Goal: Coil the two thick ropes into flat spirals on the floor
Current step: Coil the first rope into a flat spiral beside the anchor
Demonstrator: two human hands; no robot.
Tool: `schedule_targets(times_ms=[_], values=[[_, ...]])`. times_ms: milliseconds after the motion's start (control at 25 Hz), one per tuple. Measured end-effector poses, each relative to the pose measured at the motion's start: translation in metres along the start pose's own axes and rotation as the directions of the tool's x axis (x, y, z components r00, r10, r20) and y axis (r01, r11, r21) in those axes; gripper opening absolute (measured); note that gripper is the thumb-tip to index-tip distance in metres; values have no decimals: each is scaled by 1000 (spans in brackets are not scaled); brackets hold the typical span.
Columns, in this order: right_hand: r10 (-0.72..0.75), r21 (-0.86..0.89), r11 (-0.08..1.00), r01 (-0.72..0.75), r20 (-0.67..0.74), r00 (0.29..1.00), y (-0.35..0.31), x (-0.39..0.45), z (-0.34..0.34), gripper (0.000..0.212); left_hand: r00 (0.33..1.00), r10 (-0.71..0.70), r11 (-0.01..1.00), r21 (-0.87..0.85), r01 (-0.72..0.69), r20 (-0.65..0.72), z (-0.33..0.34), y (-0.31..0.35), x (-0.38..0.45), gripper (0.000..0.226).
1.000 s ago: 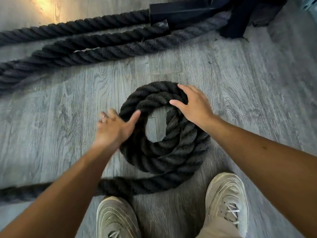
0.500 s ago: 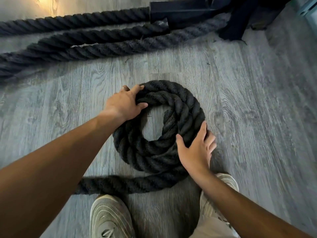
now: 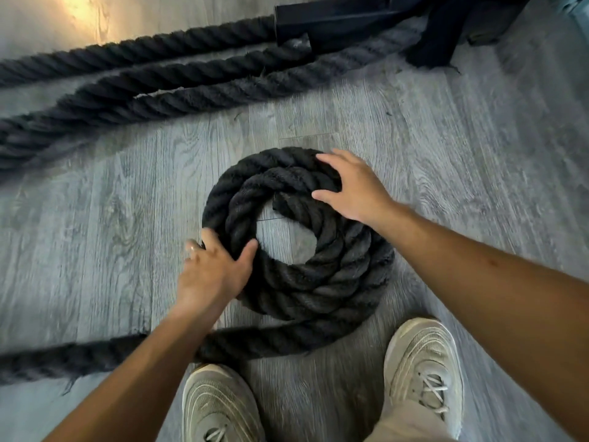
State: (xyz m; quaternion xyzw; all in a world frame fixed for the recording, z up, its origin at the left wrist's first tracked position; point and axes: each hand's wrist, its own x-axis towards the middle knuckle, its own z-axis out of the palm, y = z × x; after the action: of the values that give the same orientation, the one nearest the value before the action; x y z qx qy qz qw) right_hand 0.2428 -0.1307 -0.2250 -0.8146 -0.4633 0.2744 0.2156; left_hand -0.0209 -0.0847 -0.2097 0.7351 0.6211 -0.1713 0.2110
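Item: coiled rope (image 3: 296,250), thick, black, twisted lay. It lies on the grey plank floor (image 3: 446,154) just ahead of our two pale shoes (image 3: 220,406). We count about three turns around an open centre where bare floor shows; the cut inner end sits at about 1 o'clock inside the ring. The turns look partly stacked along the 5 o'clock side, so we judge the spiral not yet flat.

Item: free tail (image 3: 79,358) of the same rope. It leaves the coil near 6 o'clock and runs off past the frame's 8 o'clock edge, passing under our left forearm.

Item: left hand (image 3: 213,272). Our grip here is clamped on the coil at its 8 o'clock side, thumb hooked over into the centre, fingers curled on the outer turn; a ring shows on one finger.

Item: right hand (image 3: 353,189). It lies across the turns at 1 o'clock with fingers spread and fairly straight, pressing rather than clasping.

Item: uncoiled rope lengths (image 3: 191,90). Three runs lie well apart from the coil toward 11 o'clock, ending by a dark frame (image 3: 334,23) at 12 o'clock.

Step in hand, as we judge it: turning and settling the first spiral. The next move calls for feeding the tail around the outer edge while holding the inner turns down; the far lengths remain uncoiled.
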Motion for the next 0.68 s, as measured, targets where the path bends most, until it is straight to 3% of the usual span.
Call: schedule_targets(times_ms=[40, 120, 200, 280, 360, 480, 560, 680], values=[[82, 21, 997, -80, -118, 990, 2, -15, 5, 76, 999, -14, 1000, -24, 14, -33, -10, 2, 15, 97], [346, 84, 938, -336, -281, 895, 2, -60, 20, 83, 994, 33, 989, -139, -47, -106, -32, 9, 49, 88], [580, 210, 814, -542, -249, 776, -3, -108, 37, 93, 979, 181, 967, -162, -195, -96, -51, 21, 77, 84], [675, 302, 728, -615, -159, 720, -5, -136, 50, 99, 960, 281, 949, -143, -280, -10, -54, 27, 100, 85], [651, 319, 742, -589, -136, 747, -2, -137, 53, 99, 955, 297, 948, -127, -293, 16, -45, 28, 110, 86], [549, 251, 822, -511, -113, 828, 7, -108, 38, 96, 978, 193, 959, -198, -205, -79, -37, 19, 100, 83], [446, 181, 886, -426, -85, 891, 14, -77, 22, 95, 993, 50, 946, -314, -83, -110, -34, 5, 79, 81], [230, 74, 972, -224, -94, 969, 14, -24, -1, 89, 989, -101, 841, -541, 28, -106, -8, -17, 25, 80]])
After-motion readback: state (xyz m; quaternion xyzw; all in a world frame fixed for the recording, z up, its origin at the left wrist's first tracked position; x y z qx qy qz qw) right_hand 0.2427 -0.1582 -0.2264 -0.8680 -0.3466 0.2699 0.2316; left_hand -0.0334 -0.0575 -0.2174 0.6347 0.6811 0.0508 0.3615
